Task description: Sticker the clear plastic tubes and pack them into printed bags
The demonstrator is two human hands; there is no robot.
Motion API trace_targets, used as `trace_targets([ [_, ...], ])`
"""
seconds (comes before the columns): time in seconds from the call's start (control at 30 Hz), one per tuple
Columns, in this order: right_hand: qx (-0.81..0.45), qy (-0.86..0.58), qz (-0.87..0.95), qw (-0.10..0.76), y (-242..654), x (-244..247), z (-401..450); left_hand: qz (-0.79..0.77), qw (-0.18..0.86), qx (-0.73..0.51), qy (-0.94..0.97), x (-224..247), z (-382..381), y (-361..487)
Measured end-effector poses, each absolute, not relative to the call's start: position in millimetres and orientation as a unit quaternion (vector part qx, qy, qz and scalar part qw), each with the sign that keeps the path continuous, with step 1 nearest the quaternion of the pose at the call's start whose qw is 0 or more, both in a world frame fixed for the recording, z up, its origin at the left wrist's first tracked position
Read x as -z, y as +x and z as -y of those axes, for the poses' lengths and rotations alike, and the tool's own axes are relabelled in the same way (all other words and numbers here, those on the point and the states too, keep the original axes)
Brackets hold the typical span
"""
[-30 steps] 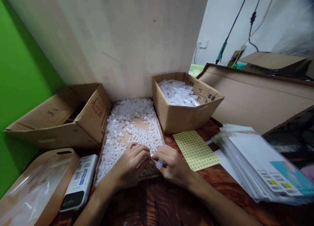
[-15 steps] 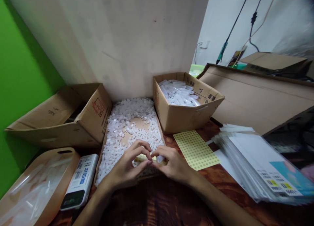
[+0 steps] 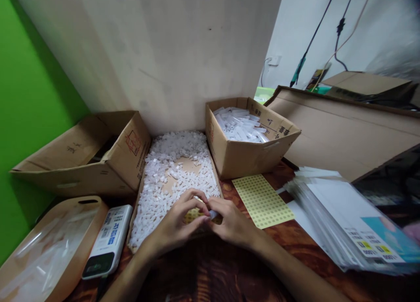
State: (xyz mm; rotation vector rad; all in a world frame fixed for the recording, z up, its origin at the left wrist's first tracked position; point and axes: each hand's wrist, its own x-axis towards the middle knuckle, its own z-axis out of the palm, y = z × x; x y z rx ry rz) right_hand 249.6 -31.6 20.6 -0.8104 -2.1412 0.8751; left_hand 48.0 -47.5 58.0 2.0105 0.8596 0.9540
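My left hand [image 3: 183, 219] and my right hand [image 3: 233, 223] meet over the near edge of a shallow cardboard tray [image 3: 215, 173] of small white pieces [image 3: 183, 142]. Between my right fingers is a small translucent tube [image 3: 213, 214], partly hidden. The left fingertips are pinched together against it; what they hold is too small to make out. Beneath my hands shows a yellow sheet [image 3: 193, 215] with dots. Another yellow sheet of round stickers [image 3: 262, 201] lies right of the tray.
A cardboard box [image 3: 249, 159] of clear tubes stands behind the sticker sheet. At left are an open carton [image 3: 75, 179], a tan basin [image 3: 62, 271] of plastic pieces and a white device [image 3: 108, 240]. Bagged sheets [image 3: 348, 223] are stacked at right.
Both hands have shifted slightly right and their fingertips are closer together. The tube is now more covered by the fingers. The camera view has moved a little.
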Motion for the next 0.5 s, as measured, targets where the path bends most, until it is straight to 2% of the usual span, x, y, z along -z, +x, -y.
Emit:
trace_targets([
  [0.5, -0.315, -0.317, 0.83, 0.334, 250.3, -22.0, 32.7, -0.354, 0.396, -0.378, 0.758, -58.4, 46.5, 51.7],
])
